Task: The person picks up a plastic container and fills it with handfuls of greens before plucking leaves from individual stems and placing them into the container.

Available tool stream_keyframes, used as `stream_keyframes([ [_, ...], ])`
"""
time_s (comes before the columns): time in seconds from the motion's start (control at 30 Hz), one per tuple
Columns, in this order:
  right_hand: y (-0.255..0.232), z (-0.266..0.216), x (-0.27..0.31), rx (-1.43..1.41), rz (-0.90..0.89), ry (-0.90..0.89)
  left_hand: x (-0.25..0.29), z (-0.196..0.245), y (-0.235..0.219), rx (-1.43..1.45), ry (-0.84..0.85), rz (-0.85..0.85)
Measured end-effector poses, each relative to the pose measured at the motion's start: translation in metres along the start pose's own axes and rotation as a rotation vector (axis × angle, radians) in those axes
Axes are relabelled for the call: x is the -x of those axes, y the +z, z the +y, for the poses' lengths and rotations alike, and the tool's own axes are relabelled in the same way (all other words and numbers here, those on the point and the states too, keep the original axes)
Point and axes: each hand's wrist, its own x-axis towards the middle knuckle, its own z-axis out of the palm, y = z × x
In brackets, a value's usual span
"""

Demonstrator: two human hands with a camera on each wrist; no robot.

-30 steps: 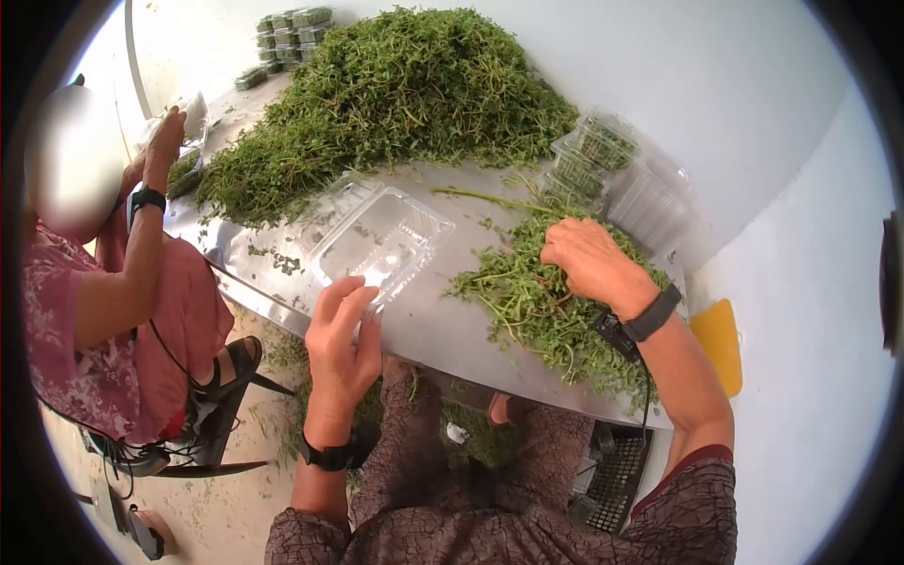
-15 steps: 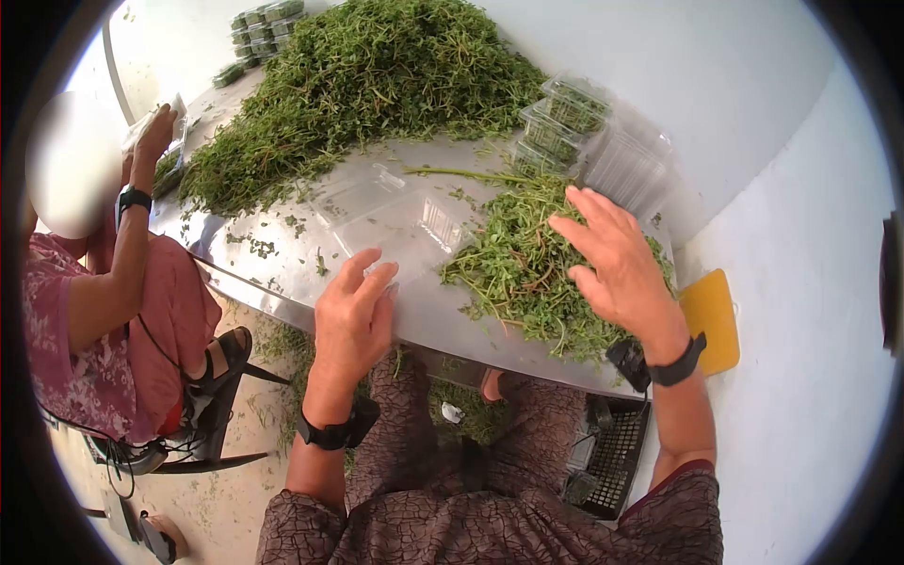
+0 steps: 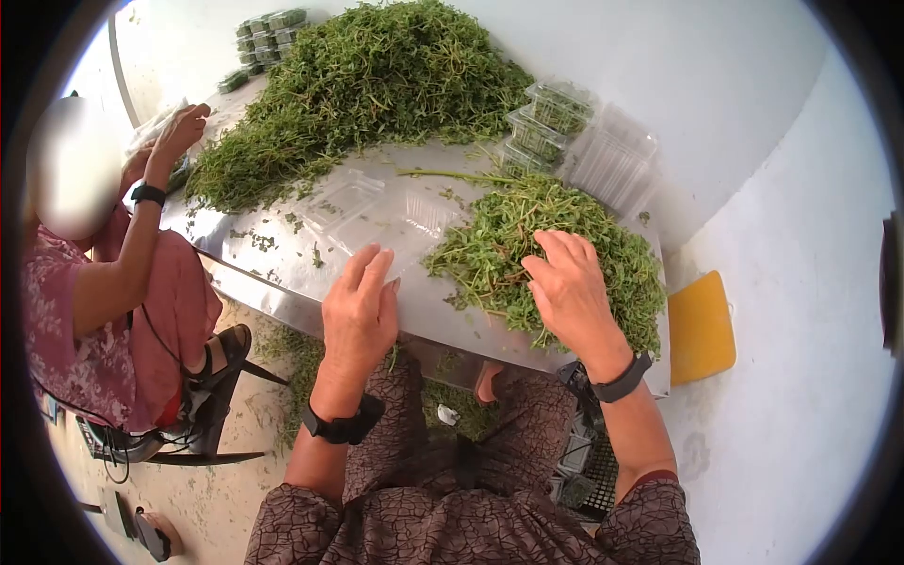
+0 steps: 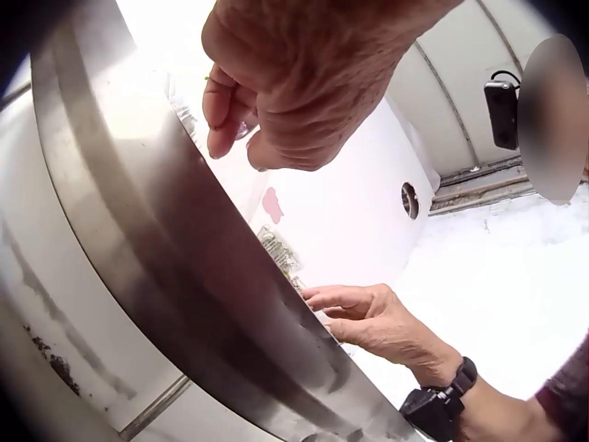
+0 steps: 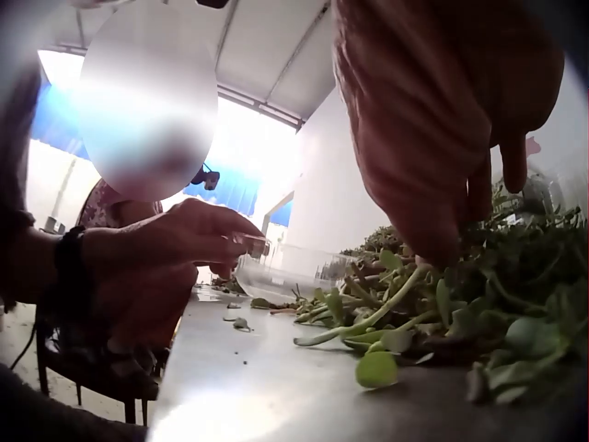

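A clear plastic clamshell container lies opened out on the metal table, with no greens heaped in it. My left hand pinches its near edge between thumb and fingers; the right wrist view also shows this grip at the container's wall. Over the small heap of leafy green stems is my right hand, its fingers loosely bent and spread. In the right wrist view its fingertips reach down into the stems, the thumb right at one pale stem.
A large mound of greens covers the table's far side. Filled boxes and stacked empty containers stand at the back right; more filled boxes at the far left. Another person sits to the left. A yellow board leans by the wall.
My right hand lifted off the small heap with fingers spread, then came back down and left onto its near part. My left hand stays at the container's edge.
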Motion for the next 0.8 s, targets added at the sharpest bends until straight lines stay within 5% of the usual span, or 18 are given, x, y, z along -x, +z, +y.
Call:
stream_keyframes([
  [0.33, 0.000, 0.003, -0.007, 0.011, -0.068, 0.035, -0.003, -0.001, -0.002, 0.098, -0.062, -0.030],
  [0.43, -0.010, 0.001, -0.008, -0.085, 0.062, 0.034, -0.004, 0.002, 0.000, 0.123, -0.055, -0.002],
  [0.63, -0.023, -0.004, -0.003, -0.546, 0.262, 0.486, -0.006, 0.009, 0.011, 0.158, -0.028, 0.023],
  [0.8, -0.024, -0.006, 0.006, -0.924, 0.348, 0.650, -0.008, 0.010, 0.013, 0.164, -0.020, -0.009],
])
